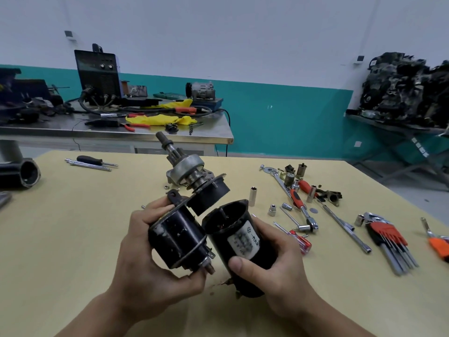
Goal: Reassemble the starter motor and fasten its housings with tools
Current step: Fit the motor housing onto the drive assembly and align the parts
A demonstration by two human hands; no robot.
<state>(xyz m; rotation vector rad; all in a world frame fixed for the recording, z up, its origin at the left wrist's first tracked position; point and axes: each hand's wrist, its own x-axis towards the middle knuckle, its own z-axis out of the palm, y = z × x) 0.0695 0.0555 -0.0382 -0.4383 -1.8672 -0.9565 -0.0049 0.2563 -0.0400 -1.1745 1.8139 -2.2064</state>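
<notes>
Black housing (239, 235): just right of drive assembly (178, 235), open mouth tilted toward it.
Left hand (143, 259): grips drive assembly.
Right hand (274, 263): wrapped round housing.

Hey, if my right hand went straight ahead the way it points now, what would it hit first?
Probably the black round section of the shaft assembly in your left hand; the labelled housing your right hand holds would touch it first. Depth is unclear from one view.

L hand (145, 261) curled round solenoid assy (178, 235), R hand (279, 271) gripping motor housing (226, 231), thumb across front
</notes>
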